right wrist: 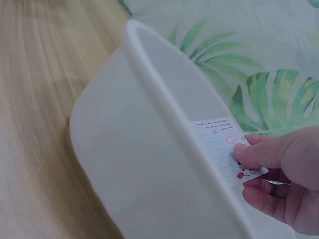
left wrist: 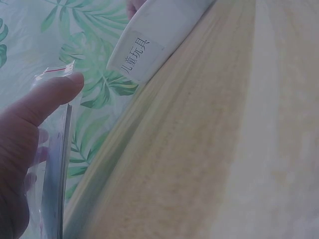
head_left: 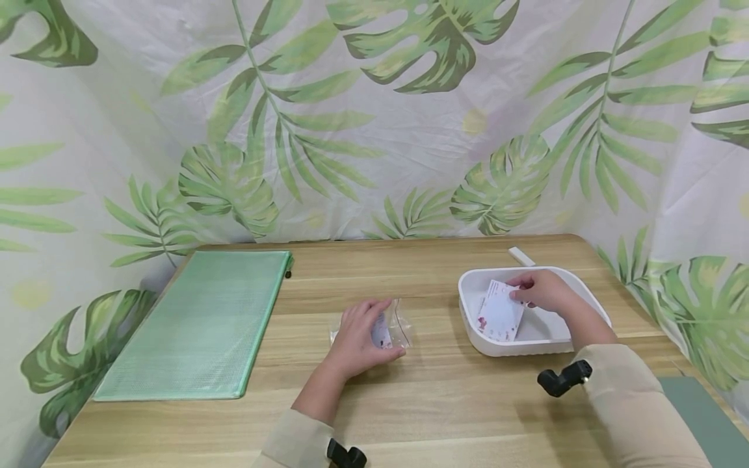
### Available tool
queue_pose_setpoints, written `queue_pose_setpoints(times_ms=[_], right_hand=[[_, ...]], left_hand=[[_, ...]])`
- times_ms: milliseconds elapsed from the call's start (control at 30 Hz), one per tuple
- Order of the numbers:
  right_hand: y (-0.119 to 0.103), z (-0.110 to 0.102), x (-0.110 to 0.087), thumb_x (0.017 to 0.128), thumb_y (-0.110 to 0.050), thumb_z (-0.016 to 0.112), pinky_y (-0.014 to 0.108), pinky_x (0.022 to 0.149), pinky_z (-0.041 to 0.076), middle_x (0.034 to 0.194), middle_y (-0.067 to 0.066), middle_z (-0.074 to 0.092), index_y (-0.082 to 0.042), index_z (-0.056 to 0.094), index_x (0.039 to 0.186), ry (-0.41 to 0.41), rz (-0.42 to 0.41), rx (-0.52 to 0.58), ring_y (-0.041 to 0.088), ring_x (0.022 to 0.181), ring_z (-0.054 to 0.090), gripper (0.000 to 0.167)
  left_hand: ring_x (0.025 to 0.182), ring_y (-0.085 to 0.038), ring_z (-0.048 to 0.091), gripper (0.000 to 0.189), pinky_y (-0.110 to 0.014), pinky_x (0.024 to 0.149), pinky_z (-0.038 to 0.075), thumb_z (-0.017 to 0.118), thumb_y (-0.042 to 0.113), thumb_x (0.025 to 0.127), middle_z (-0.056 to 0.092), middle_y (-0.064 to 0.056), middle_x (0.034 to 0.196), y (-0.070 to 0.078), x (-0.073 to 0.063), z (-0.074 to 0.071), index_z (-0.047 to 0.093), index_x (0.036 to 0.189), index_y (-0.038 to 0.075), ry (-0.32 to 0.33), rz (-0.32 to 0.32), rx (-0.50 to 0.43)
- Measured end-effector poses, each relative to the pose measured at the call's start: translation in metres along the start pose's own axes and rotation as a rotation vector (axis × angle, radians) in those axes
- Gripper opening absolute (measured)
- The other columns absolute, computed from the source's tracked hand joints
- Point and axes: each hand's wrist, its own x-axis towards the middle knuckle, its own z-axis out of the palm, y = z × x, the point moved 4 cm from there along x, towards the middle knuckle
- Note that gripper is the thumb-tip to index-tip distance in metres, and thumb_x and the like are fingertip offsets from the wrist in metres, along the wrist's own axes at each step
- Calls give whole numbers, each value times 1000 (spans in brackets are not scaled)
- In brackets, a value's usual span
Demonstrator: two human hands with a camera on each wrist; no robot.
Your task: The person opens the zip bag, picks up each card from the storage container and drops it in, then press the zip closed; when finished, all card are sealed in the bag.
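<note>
My left hand (head_left: 359, 341) grips a clear zip bag (head_left: 401, 328) near the middle of the table, thumb on one edge and fingers on the other. A stack of printed cards (head_left: 381, 333) shows inside it; the left wrist view has the bag (left wrist: 54, 149) edge-on. To the right, my right hand (head_left: 547, 292) reaches into a white plastic basket (head_left: 526, 348). Thumb and fingers pinch a white note card (head_left: 499, 313) with small red prints. Ruled lines and cartoon figures show on the card (right wrist: 217, 144) in the right wrist view.
A green mesh zip pouch (head_left: 193, 325) lies flat at the left. Behind the basket is a small white bar (head_left: 521, 256). A grey-green sheet (head_left: 702, 413) sits at the right front edge. The basket's side bears a label (left wrist: 137, 57).
</note>
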Motion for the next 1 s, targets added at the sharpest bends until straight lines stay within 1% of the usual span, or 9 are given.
queue_pose_setpoints(times_ms=[67, 167, 300, 400, 567, 667, 767, 867, 1000], right_hand=[[-5, -5, -4, 94, -19, 63, 33, 77, 57, 101, 16, 65, 3, 61, 127, 10, -17, 17, 21, 86, 61, 40], [-13, -12, -13, 95, -22, 61, 36, 79, 58, 109, 19, 67, 4, 60, 129, 39, -33, 39, 24, 91, 64, 43], [-24, -21, -27, 95, -25, 61, 35, 78, 55, 110, 20, 69, 2, 58, 132, 109, -43, 70, 28, 95, 63, 46], [-30, -25, -35, 95, -28, 62, 30, 74, 53, 107, 17, 71, 0, 58, 133, 185, -49, 105, 23, 89, 64, 47], [-40, -24, -49, 94, -28, 64, 23, 70, 54, 100, 5, 74, -1, 60, 131, 323, -83, 229, 4, 77, 63, 46], [-48, -16, -54, 93, -22, 66, 20, 68, 55, 89, -10, 74, 3, 60, 129, 382, -133, 356, -2, 73, 63, 45], [-56, -1, -57, 91, -18, 67, 18, 68, 55, 77, -23, 69, 6, 59, 128, 394, -151, 464, -3, 69, 63, 45], [-66, 17, -59, 91, -15, 68, 17, 68, 55, 73, -24, 65, 7, 59, 128, 382, -135, 530, -1, 67, 64, 45], [-77, 42, -60, 89, -13, 68, 19, 67, 55, 73, -17, 66, 6, 61, 126, 358, -107, 582, 3, 67, 65, 42]], left_hand=[[125, -34, 47, 88, -52, 108, 33, 83, 43, 65, 55, -12, 133, 0, 0, 0, 52, 141, 12, 2, 1, -2], [125, -35, 47, 88, -52, 108, 33, 83, 43, 65, 55, -12, 133, 0, 0, 0, 52, 141, 12, 3, 3, -5], [126, -34, 47, 88, -52, 108, 33, 83, 43, 64, 56, -11, 133, 0, 0, 0, 52, 141, 12, 5, 4, -2], [126, -34, 47, 88, -52, 107, 33, 83, 44, 65, 55, -11, 133, -1, 0, 0, 52, 141, 12, 4, 2, 2], [126, -34, 47, 88, -52, 107, 33, 82, 44, 65, 55, -11, 133, -1, 0, 0, 52, 141, 13, 5, 4, 3], [125, -34, 47, 88, -52, 107, 33, 82, 44, 65, 56, -11, 132, -1, 0, 1, 52, 141, 13, 6, 6, 2], [125, -34, 47, 88, -52, 108, 33, 83, 44, 65, 55, -11, 132, -1, 0, 1, 52, 141, 13, 4, 3, 3], [126, -34, 46, 88, -52, 108, 33, 83, 45, 65, 55, -11, 133, -2, 0, 1, 51, 141, 13, 1, -2, 4], [127, -34, 46, 88, -52, 108, 33, 83, 44, 65, 55, -10, 134, -1, 0, 1, 51, 141, 13, 2, -6, 8]])
